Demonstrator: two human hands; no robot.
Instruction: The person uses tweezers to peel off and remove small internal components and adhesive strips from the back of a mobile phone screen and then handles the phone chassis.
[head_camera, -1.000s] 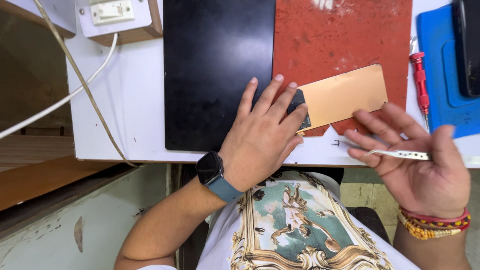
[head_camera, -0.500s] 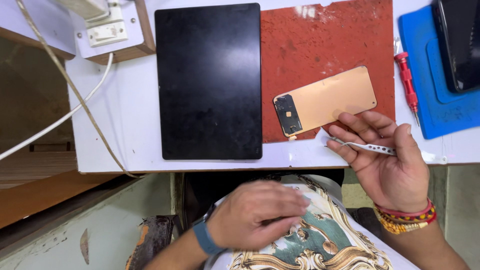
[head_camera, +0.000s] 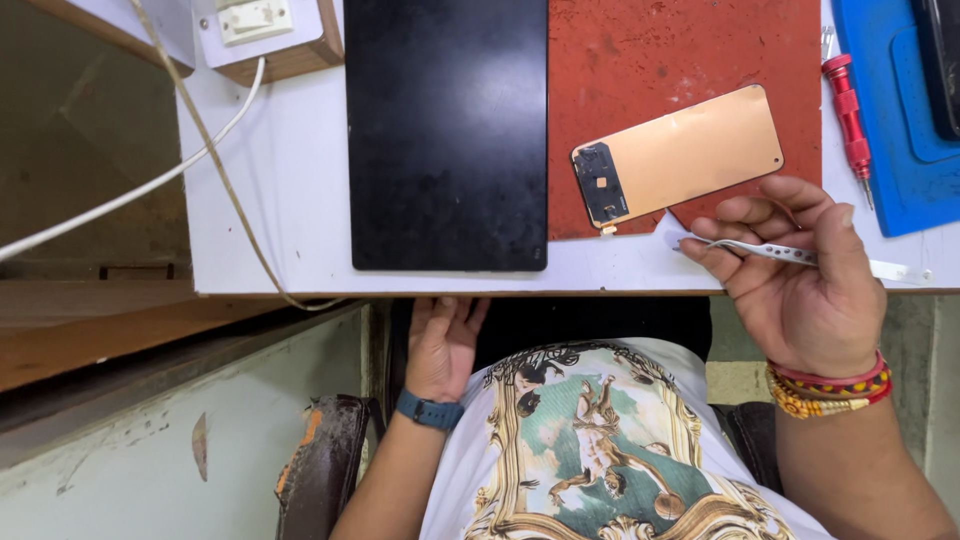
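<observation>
We hold a pair of slim metal tweezers (head_camera: 775, 250) in our right hand (head_camera: 800, 290), pinched between the thumb and the curled fingers, the pointed tips aimed toward the near corner of the copper-backed phone screen panel (head_camera: 690, 155). The grip is light and well back along the tool, as we judge it, which suits fine work at the tips rather than force. The panel lies face down just beyond this hand's fingertips, close to the tweezer tips but, as far as we can see, not touched by them; its dark patch and a tiny tab at its edge are turned toward us, within easy reach. It rests on a red work mat (head_camera: 690, 60), likely so it neither slides nor gets scratched. Our left hand (head_camera: 440, 340) is off the bench (head_camera: 290, 190), down below its front edge near our lap, fingers loosely spread and holding nothing, a blue watch band (head_camera: 430, 410) on the wrist. Above that hand, on the bench, a large black tablet (head_camera: 445, 130) lies flat beside the mat, clear of the work. Beyond our right hand, a red-handled screwdriver (head_camera: 850, 110) is parked between the red mat and a blue mat (head_camera: 895, 150), ready to hand. Far beyond the left hand, a white cable (head_camera: 130, 190) runs from a wooden switch box (head_camera: 270, 35).
</observation>
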